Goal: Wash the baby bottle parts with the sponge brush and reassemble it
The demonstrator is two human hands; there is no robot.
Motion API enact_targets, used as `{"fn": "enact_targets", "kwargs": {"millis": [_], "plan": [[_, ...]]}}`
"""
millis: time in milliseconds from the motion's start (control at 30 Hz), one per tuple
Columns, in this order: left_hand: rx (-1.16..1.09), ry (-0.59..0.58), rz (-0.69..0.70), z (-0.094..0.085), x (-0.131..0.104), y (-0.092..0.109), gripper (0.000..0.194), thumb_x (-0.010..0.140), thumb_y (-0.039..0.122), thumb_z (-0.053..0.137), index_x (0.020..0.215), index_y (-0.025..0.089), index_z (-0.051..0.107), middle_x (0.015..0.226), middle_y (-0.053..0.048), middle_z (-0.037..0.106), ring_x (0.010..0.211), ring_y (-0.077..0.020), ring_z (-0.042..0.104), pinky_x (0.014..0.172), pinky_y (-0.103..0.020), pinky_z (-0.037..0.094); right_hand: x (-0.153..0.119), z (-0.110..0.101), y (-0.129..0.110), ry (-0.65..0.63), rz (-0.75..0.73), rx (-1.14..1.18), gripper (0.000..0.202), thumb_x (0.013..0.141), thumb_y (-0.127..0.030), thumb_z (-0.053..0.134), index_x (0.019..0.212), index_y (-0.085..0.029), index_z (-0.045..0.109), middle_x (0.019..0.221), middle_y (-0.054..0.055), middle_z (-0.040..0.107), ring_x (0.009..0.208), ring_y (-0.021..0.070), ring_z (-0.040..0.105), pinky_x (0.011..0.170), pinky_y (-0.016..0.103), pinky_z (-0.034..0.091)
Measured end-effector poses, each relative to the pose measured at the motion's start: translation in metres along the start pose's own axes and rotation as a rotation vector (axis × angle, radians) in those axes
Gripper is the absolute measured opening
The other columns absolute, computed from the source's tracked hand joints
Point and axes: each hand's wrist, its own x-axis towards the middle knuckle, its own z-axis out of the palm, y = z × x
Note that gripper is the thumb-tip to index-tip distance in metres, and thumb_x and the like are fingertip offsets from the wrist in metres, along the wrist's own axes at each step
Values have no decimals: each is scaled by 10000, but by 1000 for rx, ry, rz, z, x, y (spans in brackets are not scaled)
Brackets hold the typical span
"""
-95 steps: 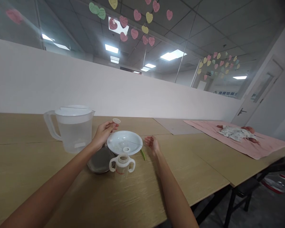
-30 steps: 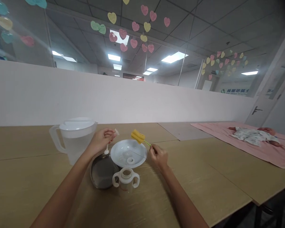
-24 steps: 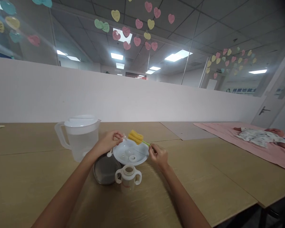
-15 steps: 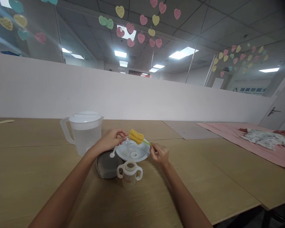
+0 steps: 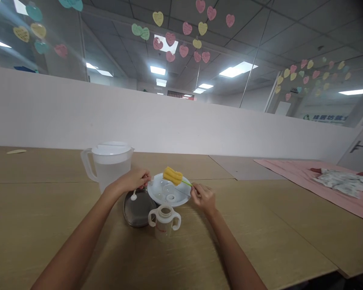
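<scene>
My right hand (image 5: 203,198) is closed round the thin green handle of a yellow sponge bottle brush (image 5: 172,176). Its sponge head hovers over a white bowl (image 5: 184,197) that holds clear and white small parts, one of them a ring. My left hand (image 5: 136,179), fingers pinched, grips a straw nipple; its clear tip points toward the bowl and its white weighted end (image 5: 133,197) dangles below the hand. Below the left hand lies a dark grey round-cornered tray (image 5: 138,211). A two-handled baby bottle (image 5: 164,223) stands uncapped and upright in front of the bowl.
A lidded clear jug (image 5: 110,165) of liquid stands behind my left forearm. On the right, a pink cloth (image 5: 278,171) carries a doll-like figure in patterned clothing (image 5: 339,182), partly cut off. A white wall (image 5: 175,125) rises behind the table (image 5: 260,225).
My left hand has drawn left, pulling the straw nipple away from the yellow sponge. The right hand and brush have stayed almost in place. The view has shifted slightly.
</scene>
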Motion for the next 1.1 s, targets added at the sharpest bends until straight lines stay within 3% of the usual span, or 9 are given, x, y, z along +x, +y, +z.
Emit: {"fn": "enact_targets", "kwargs": {"millis": [233, 367, 667, 1100], "plan": [[96, -215, -105, 1, 3, -17, 183, 589, 162, 443, 713, 154, 576, 664, -5, 620, 637, -136, 559, 539, -194, 389, -3, 2, 4, -12, 33, -12, 194, 812, -194, 452, 738, -150, 626, 522, -7, 562, 439, 68, 449, 506, 197, 331], [134, -223, -151, -1, 1, -20, 238, 559, 151, 472, 753, 159, 610, 703, -9, 644, 672, -148, 568, 538, -197, 386, -3, 3, 5, -12, 20, -12, 175, 806, -193, 464, 749, -150, 624, 535, -8, 570, 447, 67, 460, 517, 194, 338], [125, -260, -184, 10, 8, -34, 211, 481, 97, 491, 626, 159, 632, 677, -30, 682, 641, -179, 600, 500, -215, 375, -3, 3, 4, -22, 0, -9, 174, 809, -190, 460, 735, -148, 612, 534, -6, 557, 451, 74, 456, 503, 201, 332], [117, -283, -190, 12, 9, -36, 273, 486, 100, 450, 647, 164, 661, 652, -39, 694, 640, -184, 624, 537, -226, 426, -5, 4, 6, -43, 8, -33, 208, 820, -210, 443, 727, -153, 620, 521, -8, 551, 435, 66, 447, 501, 196, 333]]}}
